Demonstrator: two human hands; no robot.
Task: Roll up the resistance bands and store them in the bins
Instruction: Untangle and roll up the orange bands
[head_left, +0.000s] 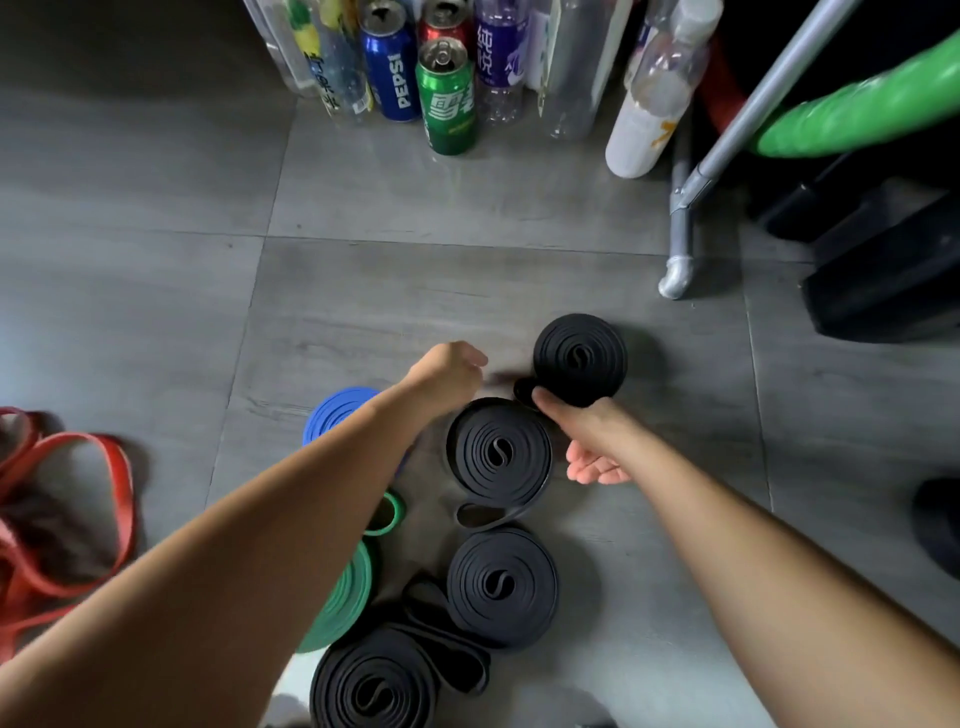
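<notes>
Several rolled black resistance bands lie on the grey floor: the farthest, one nearer, another and the nearest. My right hand is between the two far rolls. Its thumb touches the farthest roll's near edge, and its fingers are loose and apart. My left hand hovers left of that roll, curled into a fist with nothing seen in it. My left forearm partly hides a blue roll and a green roll. Unrolled red bands sprawl at the left edge.
Drink cans and plastic bottles stand along the back. A metal frame leg and a green padded bar are at back right, with black boxy objects beside them. A dark object sits at the right edge.
</notes>
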